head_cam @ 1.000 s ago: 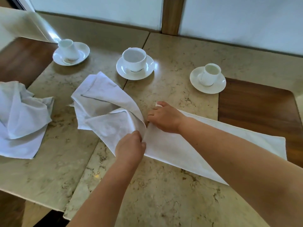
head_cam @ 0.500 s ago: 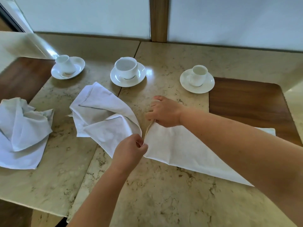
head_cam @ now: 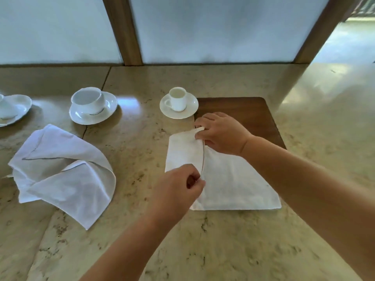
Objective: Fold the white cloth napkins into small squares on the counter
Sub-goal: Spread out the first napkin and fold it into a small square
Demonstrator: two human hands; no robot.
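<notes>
The counter (head_cam: pixel 223 250) runs wide left to right, with a dark wood inlay (head_cam: pixel 253 110) at the far right. The napkin being folded (head_cam: pixel 233 183) lies flat in the middle right, its far corner overlapping the near left part of the inlay. A flap covers its left part, and the flap's free edge runs near to far, so the long axis of the coming fold points away from the person.

Both hands sit on that edge line. The right hand (head_cam: pixel 221 134) pinches the cloth at the far end, fingers curled. The left hand (head_cam: pixel 178 189) pinches the near end between thumb and fingers, though how much cloth it grips is hard to tell. The napkin's bulk lies to the right of both hands.

A second, crumpled napkin (head_cam: pixel 60 175) waits well apart on the left. Three cups on saucers stand far back, the nearest cup (head_cam: pixel 178 98) just beyond the right hand.
</notes>
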